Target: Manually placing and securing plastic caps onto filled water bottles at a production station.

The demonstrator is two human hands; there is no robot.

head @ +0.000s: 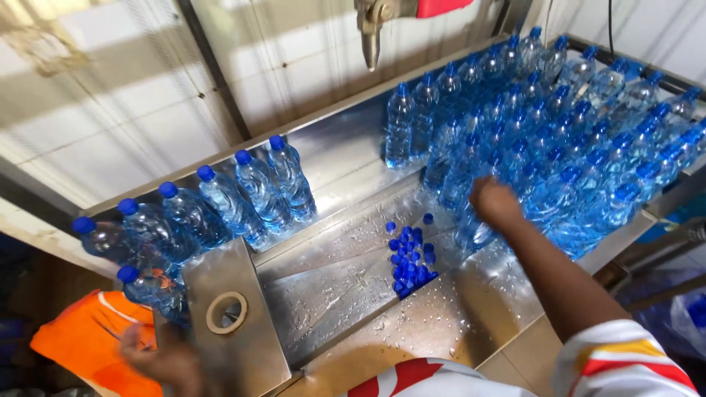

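My right hand (494,200) reaches forward and closes on the top of a clear water bottle (471,229) at the near edge of a dense group of blue-capped bottles (559,125) on the right of a wet steel table (346,294). My left hand (163,358) is low at the left, blurred, beside a steel plate with a tape ring (226,312) and next to a capped bottle (151,290); what it holds is unclear. A pile of loose blue caps (410,257) lies in the table's sunken middle.
A row of several capped bottles (220,202) lies along the left rim. A metal nozzle (371,29) hangs above the back edge. An orange cloth (84,338) sits at the lower left. A white tiled wall stands behind the table.
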